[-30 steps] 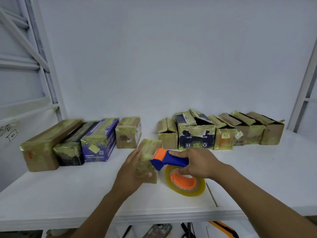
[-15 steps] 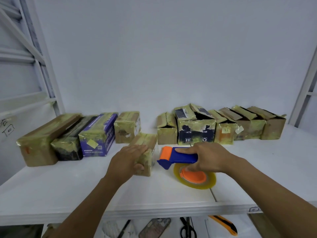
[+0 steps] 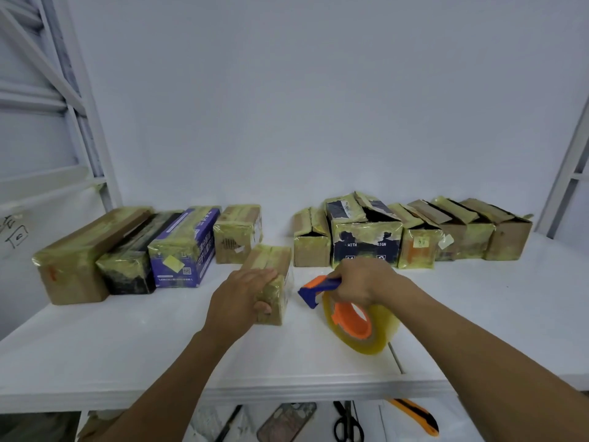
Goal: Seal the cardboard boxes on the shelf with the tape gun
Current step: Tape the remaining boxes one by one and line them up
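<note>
While the left hand (image 3: 237,296) clasped the small taped box (image 3: 271,283) at mid-shelf, long axis running near to far, the tape gun (image 3: 344,309) lay just right of it, apart, blue nose toward the box, clenched in the right hand (image 3: 363,280). Unsealed boxes (image 3: 414,234): far right, against the wall.

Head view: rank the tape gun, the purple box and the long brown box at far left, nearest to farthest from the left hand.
1. tape gun: just right of the left hand, held in the right hand.
2. purple box: back left, in the row.
3. long brown box: far left end of the row.
</note>
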